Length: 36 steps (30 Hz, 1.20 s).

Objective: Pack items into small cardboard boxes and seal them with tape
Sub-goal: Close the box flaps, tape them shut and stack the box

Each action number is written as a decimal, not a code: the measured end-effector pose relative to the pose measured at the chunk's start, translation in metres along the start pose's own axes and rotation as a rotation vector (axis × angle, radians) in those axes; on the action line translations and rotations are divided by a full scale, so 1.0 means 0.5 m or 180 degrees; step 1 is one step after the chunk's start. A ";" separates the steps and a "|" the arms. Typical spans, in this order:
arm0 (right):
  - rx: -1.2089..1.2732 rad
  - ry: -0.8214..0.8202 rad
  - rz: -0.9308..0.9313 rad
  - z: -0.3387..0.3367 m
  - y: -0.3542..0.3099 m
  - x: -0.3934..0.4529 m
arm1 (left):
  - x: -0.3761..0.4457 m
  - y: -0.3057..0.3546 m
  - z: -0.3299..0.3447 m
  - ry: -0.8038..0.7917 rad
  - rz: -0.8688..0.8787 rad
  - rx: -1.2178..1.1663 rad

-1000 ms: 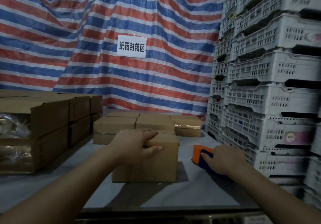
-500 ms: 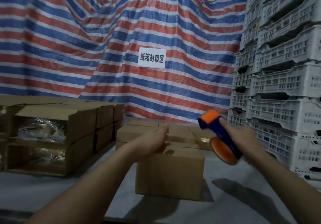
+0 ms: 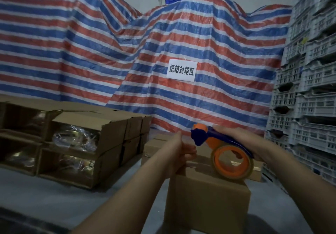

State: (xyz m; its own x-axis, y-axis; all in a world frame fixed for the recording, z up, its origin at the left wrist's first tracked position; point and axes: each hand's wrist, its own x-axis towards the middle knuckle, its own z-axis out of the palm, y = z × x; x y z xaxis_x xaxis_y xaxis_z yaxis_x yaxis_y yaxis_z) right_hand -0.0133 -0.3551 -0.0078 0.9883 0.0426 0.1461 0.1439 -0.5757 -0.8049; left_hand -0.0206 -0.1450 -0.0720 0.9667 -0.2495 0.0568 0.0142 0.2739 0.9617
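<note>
Where tarp hangs, sign (image 3: 181, 70) "纸箱封箱区"

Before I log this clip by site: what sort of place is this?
Likely a warehouse packing and box-sealing station. A striped tarp carries a printed sign, grey crates are stacked at right, boxes wait at left, and the right hand holds a tape dispenser on a box.

Two bare forearms in view, no sleeves visible up to frame edge. Left hand (image 3: 179, 153) & right hand (image 3: 241, 139): no gloves, no rings, no watch or wristband seen. Nails short where visible. Lighting dim, so finer detail can't be made out. Rest of body out of frame.
</note>
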 end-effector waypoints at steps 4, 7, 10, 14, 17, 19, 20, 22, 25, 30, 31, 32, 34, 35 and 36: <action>-0.0034 -0.0106 0.0020 0.003 -0.001 0.002 | 0.001 0.003 -0.001 0.0027 -0.0016 -0.0322; 0.0121 -0.0206 0.0115 0.002 -0.003 0.004 | 0.005 0.005 -0.003 -0.0003 -0.0062 -0.0500; 0.0130 -0.0296 0.0345 -0.001 -0.011 0.005 | 0.002 0.011 0.003 0.0000 -0.0059 -0.0548; -0.0013 -0.0331 0.0536 -0.002 -0.028 0.005 | -0.003 0.011 0.004 0.0162 -0.0087 -0.0443; -0.0368 -0.0354 0.0624 -0.011 -0.046 0.004 | -0.008 0.011 0.003 0.0192 -0.0158 -0.0389; -0.0648 -0.0400 0.0743 -0.018 -0.059 0.005 | -0.006 0.013 0.004 0.0247 -0.0200 -0.0380; -0.0758 -0.0415 0.0792 -0.020 -0.065 0.006 | -0.004 0.014 0.004 0.0270 -0.0229 -0.0397; -0.0852 -0.0382 0.0819 -0.016 -0.068 0.008 | -0.003 0.016 0.004 0.0260 -0.0281 -0.0391; -0.0680 -0.0283 0.0755 -0.004 -0.058 0.011 | 0.001 0.014 0.002 0.0290 -0.0279 -0.0395; -0.0466 -0.0207 0.0606 0.001 -0.048 0.001 | 0.005 0.002 0.012 0.0430 -0.0165 -0.0027; -0.0516 -0.0206 0.0607 -0.006 -0.050 -0.005 | 0.008 -0.002 0.016 0.0516 -0.0149 0.0060; -0.0580 -0.0196 0.0600 -0.016 -0.052 -0.010 | 0.014 -0.005 0.020 0.0613 -0.0149 0.0114; -0.0749 -0.0179 0.0557 -0.036 -0.057 -0.019 | 0.025 -0.012 0.027 0.0749 -0.0150 0.0095; -0.0813 -0.0189 0.0535 -0.042 -0.060 -0.022 | 0.027 -0.013 0.028 0.0794 -0.0136 -0.0003; -0.0838 -0.0215 0.0520 -0.048 -0.060 -0.024 | 0.030 -0.013 0.027 0.0821 -0.0125 -0.0142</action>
State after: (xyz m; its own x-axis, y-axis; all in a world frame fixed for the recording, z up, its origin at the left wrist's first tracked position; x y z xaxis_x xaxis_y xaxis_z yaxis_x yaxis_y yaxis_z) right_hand -0.0308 -0.3579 0.0285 0.9997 -0.0188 -0.0185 -0.0263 -0.7706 -0.6368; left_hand -0.0099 -0.1632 -0.0735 0.9983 -0.0175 -0.0561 0.0587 0.3109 0.9486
